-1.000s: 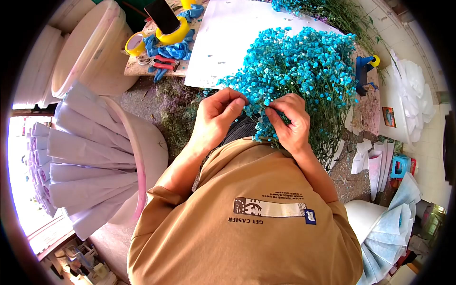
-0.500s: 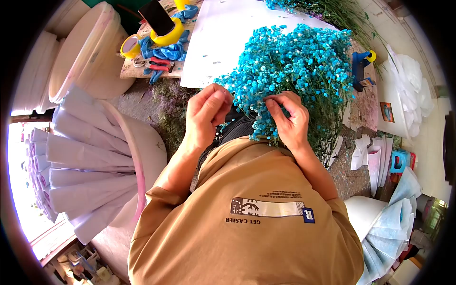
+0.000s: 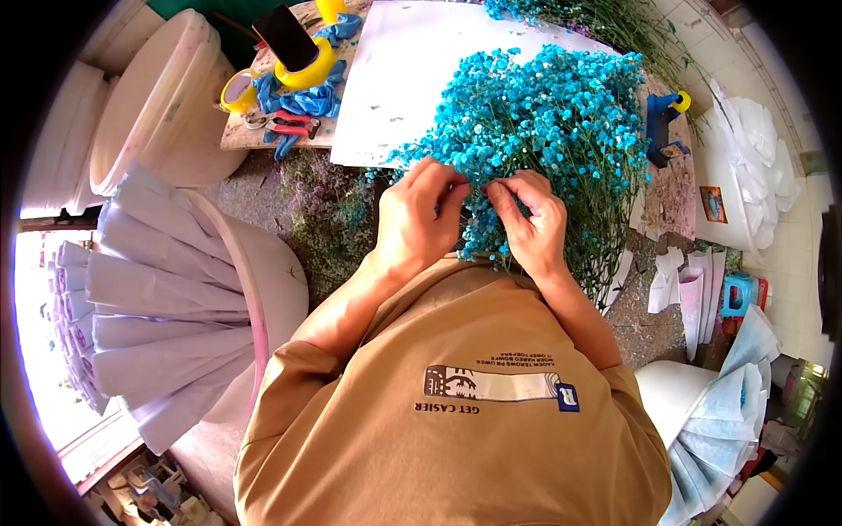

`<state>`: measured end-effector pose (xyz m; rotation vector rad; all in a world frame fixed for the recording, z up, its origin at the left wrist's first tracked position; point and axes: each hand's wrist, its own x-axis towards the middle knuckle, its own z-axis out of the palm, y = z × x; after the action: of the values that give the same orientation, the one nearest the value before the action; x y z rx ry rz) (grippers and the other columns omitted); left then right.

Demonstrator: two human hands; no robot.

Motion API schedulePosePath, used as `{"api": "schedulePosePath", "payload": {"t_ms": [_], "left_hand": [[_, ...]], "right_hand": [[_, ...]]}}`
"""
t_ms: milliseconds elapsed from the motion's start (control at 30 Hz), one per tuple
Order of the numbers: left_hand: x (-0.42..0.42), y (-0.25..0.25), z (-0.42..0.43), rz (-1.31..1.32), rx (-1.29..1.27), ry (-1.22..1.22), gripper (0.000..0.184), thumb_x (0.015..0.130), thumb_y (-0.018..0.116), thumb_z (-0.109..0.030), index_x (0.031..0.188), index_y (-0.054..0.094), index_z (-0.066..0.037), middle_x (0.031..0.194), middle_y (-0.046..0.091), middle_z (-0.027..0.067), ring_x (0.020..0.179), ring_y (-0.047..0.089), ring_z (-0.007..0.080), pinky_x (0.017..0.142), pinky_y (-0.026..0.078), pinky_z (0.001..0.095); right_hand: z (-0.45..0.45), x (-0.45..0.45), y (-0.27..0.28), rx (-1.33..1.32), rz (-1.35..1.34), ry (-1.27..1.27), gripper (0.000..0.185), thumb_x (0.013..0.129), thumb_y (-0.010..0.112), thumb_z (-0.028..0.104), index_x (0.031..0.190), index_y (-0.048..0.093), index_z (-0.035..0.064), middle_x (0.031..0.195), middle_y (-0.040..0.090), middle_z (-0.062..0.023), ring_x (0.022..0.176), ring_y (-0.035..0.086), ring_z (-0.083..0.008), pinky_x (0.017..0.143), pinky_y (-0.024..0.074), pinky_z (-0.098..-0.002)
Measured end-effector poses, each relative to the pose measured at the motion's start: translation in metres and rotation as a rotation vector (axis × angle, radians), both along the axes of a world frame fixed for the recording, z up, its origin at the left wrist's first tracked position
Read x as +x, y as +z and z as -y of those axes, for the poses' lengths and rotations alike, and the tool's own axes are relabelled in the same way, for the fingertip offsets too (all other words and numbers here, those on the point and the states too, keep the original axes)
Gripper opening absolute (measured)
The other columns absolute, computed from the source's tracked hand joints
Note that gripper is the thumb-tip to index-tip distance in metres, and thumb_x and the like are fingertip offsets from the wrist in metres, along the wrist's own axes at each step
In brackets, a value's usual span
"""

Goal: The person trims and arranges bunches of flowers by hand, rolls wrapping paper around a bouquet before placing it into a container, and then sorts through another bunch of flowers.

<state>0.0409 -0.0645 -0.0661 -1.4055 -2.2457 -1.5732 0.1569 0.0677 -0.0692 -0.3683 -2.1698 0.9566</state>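
Observation:
A large bunch of blue flowers [image 3: 544, 114] with green stems lies at the table's front edge, partly over a white sheet [image 3: 395, 88]. My left hand [image 3: 421, 215] is at the bunch's lower left, thumb and fingertips pinched together on something too small to make out. Close to its right, my right hand [image 3: 533, 219] pinches at the near blossoms, with thumb against forefinger. What lies between its fingertips is hidden. Blue blossoms hang between the two hands.
On the table's left lie red pruners [image 3: 294, 124], yellow tape [image 3: 239, 91], blue gloves [image 3: 303, 101] and a phone [image 3: 285, 37]. A blue tape dispenser [image 3: 660, 127] stands right. A bin [image 3: 254, 298] of wrapped bundles is at the left, pale blue wraps [image 3: 724, 430] lower right.
My left hand first drew back left from the flowers, then came in again to the right, near my right hand. My right hand has stayed nearly in place. The view has shifted slightly.

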Motion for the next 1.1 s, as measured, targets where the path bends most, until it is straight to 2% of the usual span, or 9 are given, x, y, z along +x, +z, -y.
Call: {"api": "schedulePosePath", "payload": {"t_ms": [67,167,333,433,600,700,867,1033,1100], "left_hand": [[0.0,0.003,0.005,0.095,0.025,-0.007,0.01,0.085,0.072,-0.004,0.091,0.063,-0.002,0.078,0.062,0.0097,0.061,0.061,0.0227,0.055,0.049,0.0334],[0.001,0.004,0.016,0.567,0.081,-0.072,0.008,0.09,0.068,-0.003,0.093,0.061,-0.001,0.074,0.058,0.0039,0.066,0.053,0.0096,0.06,0.046,0.0268],[-0.013,0.004,0.033,1.097,0.266,-0.358,0.01,0.092,0.057,0.001,0.1,0.052,-0.003,0.088,0.056,0.0017,0.07,0.041,0.0046,0.059,0.037,0.0212],[-0.006,0.004,0.029,1.053,0.245,-0.307,0.014,0.092,0.057,-0.001,0.105,0.052,-0.002,0.085,0.056,0.0014,0.07,0.043,0.0046,0.059,0.037,0.0211],[0.001,0.013,0.018,0.665,-0.147,-0.172,0.015,0.093,0.065,-0.006,0.106,0.061,0.001,0.079,0.055,-0.003,0.066,0.046,0.0052,0.06,0.04,0.0222],[0.001,0.006,0.012,0.468,-0.096,-0.161,0.012,0.093,0.065,-0.007,0.102,0.061,0.0,0.076,0.054,-0.0032,0.066,0.045,0.005,0.06,0.04,0.0222],[-0.021,0.014,0.025,1.057,0.16,-0.335,0.01,0.098,0.059,-0.013,0.098,0.061,-0.003,0.079,0.054,-0.0029,0.067,0.042,0.0038,0.057,0.034,0.0207],[-0.013,0.026,0.007,0.714,0.149,-0.188,0.019,0.093,0.068,-0.012,0.106,0.063,0.001,0.08,0.058,-0.0024,0.069,0.049,0.0047,0.06,0.042,0.0214],[-0.015,0.034,0.003,0.567,-0.071,-0.139,0.02,0.09,0.071,-0.01,0.107,0.064,-0.001,0.082,0.062,-0.0008,0.07,0.053,0.0049,0.061,0.044,0.0222]], "right_hand": [[-0.001,0.001,-0.001,-0.014,0.011,0.001,0.012,0.089,0.072,0.013,0.082,0.07,0.0025,0.075,0.065,-0.0103,0.072,0.061,-0.0291,0.076,0.0471,-0.0369],[-0.001,0.001,0.0,-0.065,0.019,-0.002,0.014,0.09,0.071,0.014,0.083,0.07,0.0018,0.076,0.066,-0.0105,0.073,0.062,-0.0283,0.076,0.0473,-0.0367],[-0.003,0.002,-0.001,-0.105,0.024,-0.008,0.016,0.091,0.071,0.015,0.084,0.07,0.0009,0.078,0.068,-0.0107,0.075,0.063,-0.0271,0.077,0.0476,-0.0361],[-0.004,0.004,0.0,-0.196,0.054,-0.002,0.015,0.091,0.071,0.015,0.084,0.07,0.001,0.079,0.069,-0.0102,0.076,0.063,-0.0259,0.077,0.0476,-0.0355],[-0.003,0.004,0.001,-0.234,0.073,0.008,0.015,0.092,0.07,0.014,0.084,0.07,0.0009,0.08,0.069,-0.0095,0.077,0.064,-0.0237,0.077,0.0476,-0.0344],[-0.003,0.004,0.0,-0.226,0.065,0.005,0.015,0.092,0.07,0.014,0.084,0.07,0.0008,0.079,0.069,-0.0096,0.077,0.063,-0.0238,0.078,0.0476,-0.0342],[-0.003,0.004,-0.001,-0.251,0.059,0.01,0.011,0.09,0.07,0.011,0.085,0.07,0.0009,0.08,0.069,-0.0098,0.077,0.063,-0.024,0.077,0.0473,-0.0338],[-0.002,0.002,-0.004,-0.174,0.032,0.028,0.006,0.088,0.07,0.007,0.085,0.07,0.0013,0.079,0.068,-0.0105,0.077,0.062,-0.026,0.076,0.0471,-0.034],[-0.001,0.002,-0.004,-0.128,0.01,0.025,0.005,0.087,0.07,0.006,0.085,0.07,0.0016,0.079,0.067,-0.0108,0.077,0.062,-0.0277,0.076,0.0473,-0.035]]}}
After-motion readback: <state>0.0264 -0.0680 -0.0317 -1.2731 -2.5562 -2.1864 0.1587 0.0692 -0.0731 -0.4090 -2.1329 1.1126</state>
